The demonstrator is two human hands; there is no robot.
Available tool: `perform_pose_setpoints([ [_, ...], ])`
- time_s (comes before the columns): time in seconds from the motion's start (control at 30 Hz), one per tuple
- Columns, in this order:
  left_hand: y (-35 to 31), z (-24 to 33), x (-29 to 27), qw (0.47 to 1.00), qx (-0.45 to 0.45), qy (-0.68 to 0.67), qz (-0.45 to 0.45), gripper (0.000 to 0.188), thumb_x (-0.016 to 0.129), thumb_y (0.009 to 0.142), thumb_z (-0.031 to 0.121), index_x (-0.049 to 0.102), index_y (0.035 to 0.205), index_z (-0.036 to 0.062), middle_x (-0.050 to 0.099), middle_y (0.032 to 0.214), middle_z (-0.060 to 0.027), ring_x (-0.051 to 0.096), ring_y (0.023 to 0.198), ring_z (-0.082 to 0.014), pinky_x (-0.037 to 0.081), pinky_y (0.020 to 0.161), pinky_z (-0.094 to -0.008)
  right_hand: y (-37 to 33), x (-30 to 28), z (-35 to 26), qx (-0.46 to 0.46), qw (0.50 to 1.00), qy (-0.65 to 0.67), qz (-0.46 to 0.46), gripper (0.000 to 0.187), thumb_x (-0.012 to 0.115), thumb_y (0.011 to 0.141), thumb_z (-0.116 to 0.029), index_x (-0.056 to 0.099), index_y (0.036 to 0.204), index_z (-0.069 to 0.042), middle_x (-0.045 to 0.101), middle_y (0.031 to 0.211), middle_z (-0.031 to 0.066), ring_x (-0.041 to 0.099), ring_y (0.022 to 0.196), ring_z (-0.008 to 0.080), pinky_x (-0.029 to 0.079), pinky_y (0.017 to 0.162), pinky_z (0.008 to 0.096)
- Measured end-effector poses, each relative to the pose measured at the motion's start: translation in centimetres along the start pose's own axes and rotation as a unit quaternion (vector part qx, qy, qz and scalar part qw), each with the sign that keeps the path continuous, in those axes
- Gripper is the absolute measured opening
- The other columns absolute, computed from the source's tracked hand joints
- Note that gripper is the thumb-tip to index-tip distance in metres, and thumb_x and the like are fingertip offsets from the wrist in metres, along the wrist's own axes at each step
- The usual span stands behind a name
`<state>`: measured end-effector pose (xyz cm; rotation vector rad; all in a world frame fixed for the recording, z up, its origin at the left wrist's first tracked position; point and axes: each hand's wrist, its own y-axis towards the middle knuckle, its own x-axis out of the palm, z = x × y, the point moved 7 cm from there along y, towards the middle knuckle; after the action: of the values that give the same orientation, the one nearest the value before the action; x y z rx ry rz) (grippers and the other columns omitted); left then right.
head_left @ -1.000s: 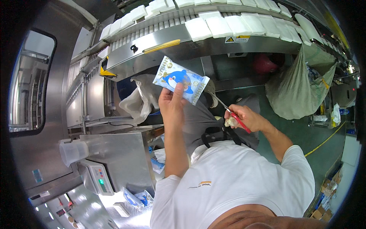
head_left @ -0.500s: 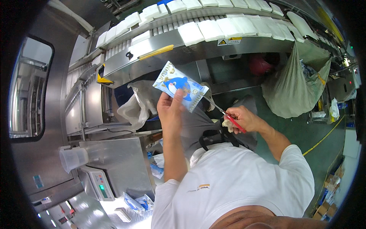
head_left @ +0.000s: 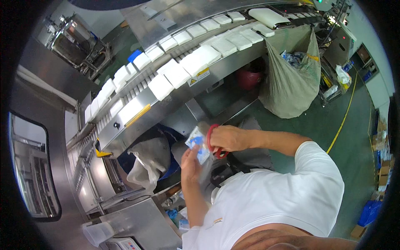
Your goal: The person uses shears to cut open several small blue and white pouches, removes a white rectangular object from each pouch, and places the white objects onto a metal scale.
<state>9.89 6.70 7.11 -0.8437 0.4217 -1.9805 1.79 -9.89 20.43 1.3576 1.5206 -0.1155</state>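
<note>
My left hand (head_left: pixel 190 166) pinches a small white-and-blue snack packet (head_left: pixel 195 141), smeared by motion and held upright in front of my body. Close on its right side, my right hand (head_left: pixel 230 138) has its fingers wrapped through the red handles of a pair of scissors (head_left: pixel 211 136). The scissors' blades cannot be made out, and whether they touch the packet is unclear. Part of the packet's right edge is hidden behind the handles.
Beyond my hands runs a roller conveyor (head_left: pixel 146 112) with white flat packs (head_left: pixel 193 62). A large cloth sack (head_left: pixel 287 89) hangs at right. Left stand a metal table (head_left: pixel 141 223), a clear plastic jug (head_left: pixel 98 233) and a scale (head_left: pixel 125 244). A pale plastic bag (head_left: pixel 149 158) hangs below the conveyor.
My right hand has moved up and left with the scissors, from beside my waist to the packet. The packet is lower and turned more upright. My view has swung to the right.
</note>
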Motion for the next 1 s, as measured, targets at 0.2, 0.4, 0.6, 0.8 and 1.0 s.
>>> perform_pose_setpoints([
  [0.2,0.6,-3.5,-0.7,0.996,-0.037,-0.053,-0.057,0.031,0.064,0.102,0.032,0.065,0.123,0.0091,0.068,0.12,-0.0051,0.063,0.106,-0.0189,0.046,0.099,-0.0442,-0.4,1.0,-0.3,-0.013,0.999,0.045,-0.016,0.025,0.077,0.08,-0.01,0.06,0.097,-0.004,0.063,0.089,0.0121,0.063,0.085,0.0342,0.053,0.078,0.0424],
  [0.4,-3.2,2.6,1.9,0.955,0.287,0.072,0.023,0.033,0.066,0.101,0.023,0.064,0.127,0.0028,0.068,0.11,-0.0028,0.06,0.094,-0.0105,0.046,0.086,-0.0281,-1.0,-0.5,2.4,0.295,0.931,0.217,0.007,0.024,0.074,0.082,-0.001,0.061,0.103,0.001,0.069,0.093,0.0149,0.069,0.084,0.0275,0.054,0.075,0.0378],
  [0.6,-4.1,4.8,4.3,0.931,0.311,0.186,-0.03,0.014,0.072,0.097,0.012,0.07,0.106,0.0006,0.065,0.093,0.0034,0.054,0.082,-0.0042,0.041,0.073,-0.0201,-1.0,0.0,3.6,0.358,0.891,0.276,0.04,0.028,0.075,0.084,-0.001,0.062,0.109,0.0,0.068,0.087,0.0092,0.062,0.081,0.011,0.053,0.074,0.0324],
  [0.8,-4.2,5.7,4.8,0.934,0.309,0.177,0.027,0.011,0.074,0.094,0.01,0.074,0.101,0.0012,0.069,0.088,0.0027,0.057,0.078,-0.0035,0.045,0.069,-0.0203,-1.5,-0.4,3.3,0.39,0.865,0.317,0.012,0.03,0.073,0.084,0.001,0.062,0.111,-0.002,0.065,0.093,0.0032,0.059,0.085,0.0066,0.052,0.073,0.027],
  [1.0,-4.0,6.5,5.5,0.942,0.306,0.138,0.006,0.015,0.077,0.094,0.013,0.074,0.1,0.0001,0.07,0.087,0.0009,0.059,0.079,-0.0046,0.046,0.07,-0.0221,-0.5,0.1,4.1,0.34,0.857,0.381,0.077,0.029,0.082,0.085,-0.002,0.058,0.102,-0.003,0.065,0.096,0.0013,0.06,0.089,0.0064,0.052,0.079,0.0262],
])
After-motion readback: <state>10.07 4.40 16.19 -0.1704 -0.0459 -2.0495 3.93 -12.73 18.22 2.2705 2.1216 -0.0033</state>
